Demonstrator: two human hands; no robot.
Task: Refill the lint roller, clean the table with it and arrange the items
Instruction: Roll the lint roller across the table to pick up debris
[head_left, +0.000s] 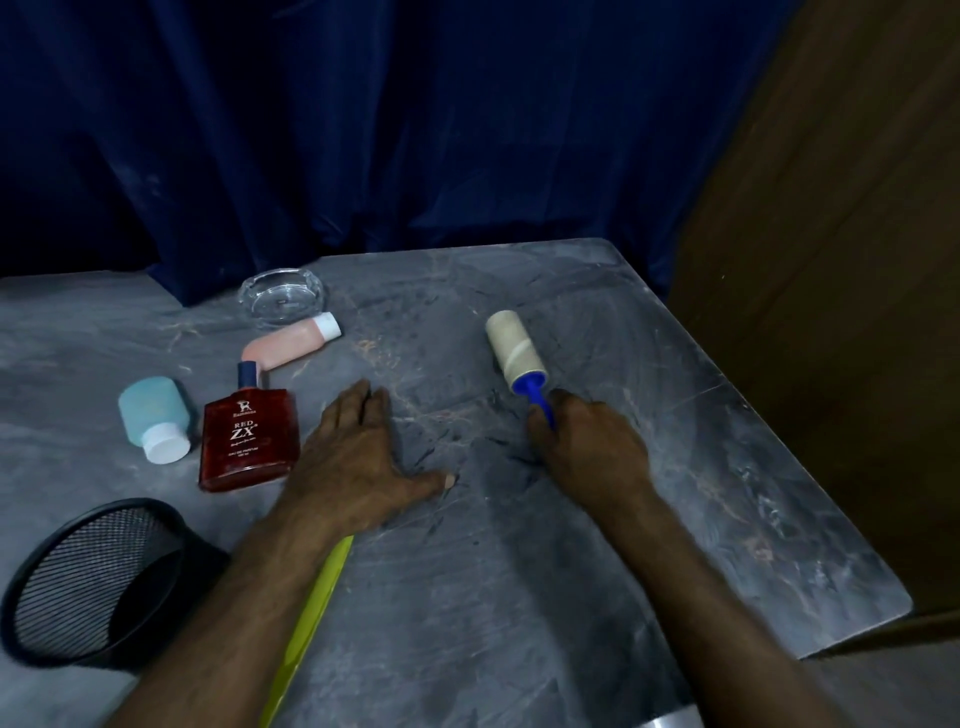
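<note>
Both forearms reach over the grey table (675, 519), hands near its middle.

Right hand (592, 447) is curled around the lint roller's (517, 353) blue handle, roll pointing away beyond the fingertips on the tabletop; left hand (358, 462) lies flat, fingers spread, beside the red perfume bottle (249, 436).

The flat rectangular dark red glass perfume bottle (250, 441), lying on the left of the desk, carries white print: "RED ZX". The smaller lines around it are too blurred to read.
</note>
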